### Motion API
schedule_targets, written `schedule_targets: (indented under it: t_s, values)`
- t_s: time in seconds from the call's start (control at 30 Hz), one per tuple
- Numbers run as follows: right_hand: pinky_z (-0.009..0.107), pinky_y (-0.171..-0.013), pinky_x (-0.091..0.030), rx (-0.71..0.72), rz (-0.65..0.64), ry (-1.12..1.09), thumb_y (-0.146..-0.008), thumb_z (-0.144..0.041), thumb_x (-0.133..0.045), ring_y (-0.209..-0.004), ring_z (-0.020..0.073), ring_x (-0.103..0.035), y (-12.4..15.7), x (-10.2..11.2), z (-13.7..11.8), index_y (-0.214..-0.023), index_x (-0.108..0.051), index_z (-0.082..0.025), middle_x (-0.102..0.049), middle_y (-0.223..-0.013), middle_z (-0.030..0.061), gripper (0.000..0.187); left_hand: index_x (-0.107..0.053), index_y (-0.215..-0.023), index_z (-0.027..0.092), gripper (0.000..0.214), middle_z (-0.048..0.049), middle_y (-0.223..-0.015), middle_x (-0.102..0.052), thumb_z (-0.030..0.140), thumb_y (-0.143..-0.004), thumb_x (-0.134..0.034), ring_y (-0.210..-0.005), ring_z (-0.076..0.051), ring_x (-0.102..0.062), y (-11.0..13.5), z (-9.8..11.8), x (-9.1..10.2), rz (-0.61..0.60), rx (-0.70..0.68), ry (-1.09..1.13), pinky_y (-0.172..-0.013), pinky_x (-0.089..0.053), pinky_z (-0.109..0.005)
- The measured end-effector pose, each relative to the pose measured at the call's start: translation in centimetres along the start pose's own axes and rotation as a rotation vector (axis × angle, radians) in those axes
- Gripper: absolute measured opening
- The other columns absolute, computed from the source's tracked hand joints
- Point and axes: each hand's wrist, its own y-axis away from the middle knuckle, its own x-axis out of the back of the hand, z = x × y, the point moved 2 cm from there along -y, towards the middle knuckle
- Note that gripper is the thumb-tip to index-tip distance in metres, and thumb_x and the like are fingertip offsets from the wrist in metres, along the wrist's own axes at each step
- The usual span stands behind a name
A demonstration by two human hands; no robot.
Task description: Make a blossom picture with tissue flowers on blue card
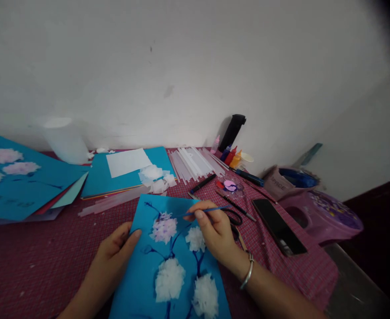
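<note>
A blue paper sheet (141,274) lies in front of me, painted with dark branches and dotted with white tissue blossoms (170,278). My left hand (115,250) rests on the sheet's left edge, fingers curled loosely, pressing it down. My right hand (215,228) pinches a thin blue paintbrush (211,210) whose tip reaches toward a pinkish blossom (164,228) near the top of the sheet. A silver bangle sits on my right wrist.
A red checked cloth (42,257) covers the table. At left lie blue sheets (18,181) with blossoms; behind are a blue sheet (128,175) with white paper, white strips (195,164), paint bottles (231,156), a black phone (278,226), scissors (235,218), a purple container (324,215).
</note>
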Motion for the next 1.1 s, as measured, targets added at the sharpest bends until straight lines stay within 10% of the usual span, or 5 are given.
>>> schedule_targets:
  t_s: [1.1]
  values:
    - [0.037, -0.081, -0.046, 0.1, -0.193, 0.205, -0.094, -0.021, -0.049, -0.087, 0.0203, -0.062, 0.6, -0.2, -1.2, -0.095, -0.064, -0.021, -0.067, -0.087, 0.0047, 0.015, -0.06, -0.102, 0.022, 0.05, -0.0009, -0.074, -0.068, 0.058, -0.07, -0.072, -0.057, -0.018, -0.061, 0.5, 1.2, -0.4, -0.009, 0.024, -0.045, -0.049, -0.053, -0.026]
